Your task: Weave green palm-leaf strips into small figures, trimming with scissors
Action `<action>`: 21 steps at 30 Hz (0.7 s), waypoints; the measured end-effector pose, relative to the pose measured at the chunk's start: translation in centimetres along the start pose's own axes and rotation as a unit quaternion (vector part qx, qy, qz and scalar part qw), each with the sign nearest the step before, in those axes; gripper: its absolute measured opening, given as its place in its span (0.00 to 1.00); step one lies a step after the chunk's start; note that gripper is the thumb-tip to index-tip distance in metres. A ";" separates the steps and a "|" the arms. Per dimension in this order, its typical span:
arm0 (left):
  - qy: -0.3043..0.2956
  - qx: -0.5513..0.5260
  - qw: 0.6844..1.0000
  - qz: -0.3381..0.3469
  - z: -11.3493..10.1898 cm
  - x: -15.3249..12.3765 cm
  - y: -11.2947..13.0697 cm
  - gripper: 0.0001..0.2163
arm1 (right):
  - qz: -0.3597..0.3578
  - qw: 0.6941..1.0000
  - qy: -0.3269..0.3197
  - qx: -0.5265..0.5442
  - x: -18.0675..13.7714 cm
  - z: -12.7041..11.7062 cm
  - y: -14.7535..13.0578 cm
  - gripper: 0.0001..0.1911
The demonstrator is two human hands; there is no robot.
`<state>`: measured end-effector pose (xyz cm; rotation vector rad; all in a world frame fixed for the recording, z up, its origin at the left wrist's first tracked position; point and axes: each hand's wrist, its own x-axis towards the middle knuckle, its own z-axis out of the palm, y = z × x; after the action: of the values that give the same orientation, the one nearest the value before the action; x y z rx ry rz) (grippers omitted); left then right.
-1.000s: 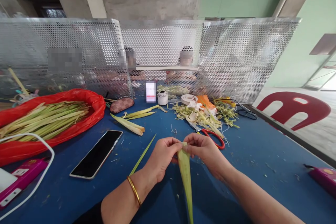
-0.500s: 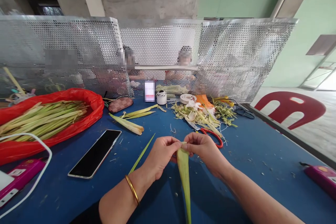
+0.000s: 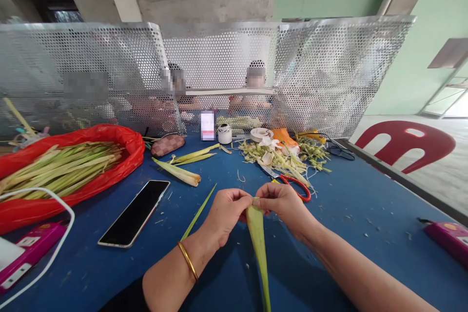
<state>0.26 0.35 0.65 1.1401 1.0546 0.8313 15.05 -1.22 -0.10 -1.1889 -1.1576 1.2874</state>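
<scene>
Over the blue table (image 3: 351,204), both hands meet at the wide top end of a green leaf (image 3: 258,239): the left hand (image 3: 224,214) and right hand (image 3: 285,204) each pinch its edge, and the leaf hangs down toward the person. Judging by the trimmings (image 3: 281,158) beside the scissors (image 3: 292,183), some leaves look already worked; the red bag (image 3: 120,156) holds many more stalks, so much seems left. A phone (image 3: 135,212) lies to the left
</scene>
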 end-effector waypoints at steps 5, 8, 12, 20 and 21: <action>-0.008 -0.010 1.000 -0.005 0.0 -0.1 0.1 0.06 | -0.002 1.000 0.005 -0.004 -0.2 0.1 -0.1 0.11; -0.001 -0.009 1.000 0.015 0.0 -0.2 0.2 0.07 | 0.013 1.000 0.002 0.021 -0.4 0.3 -0.3 0.14; 0.011 0.015 0.999 0.035 0.1 -0.1 0.0 0.08 | 0.060 0.995 -0.019 0.073 -0.6 0.4 0.0 0.16; 0.034 0.034 0.998 0.040 0.2 0.0 -0.4 0.09 | 0.050 0.998 0.012 0.047 -0.4 0.5 0.7 0.16; 0.034 0.031 0.998 0.038 0.2 0.0 -0.3 0.09 | 0.033 0.999 0.019 0.029 -0.4 0.6 0.7 0.16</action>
<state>0.46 0.21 0.36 1.2179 1.1063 0.9082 14.45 -1.67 -0.74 -1.2127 -1.0536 1.3345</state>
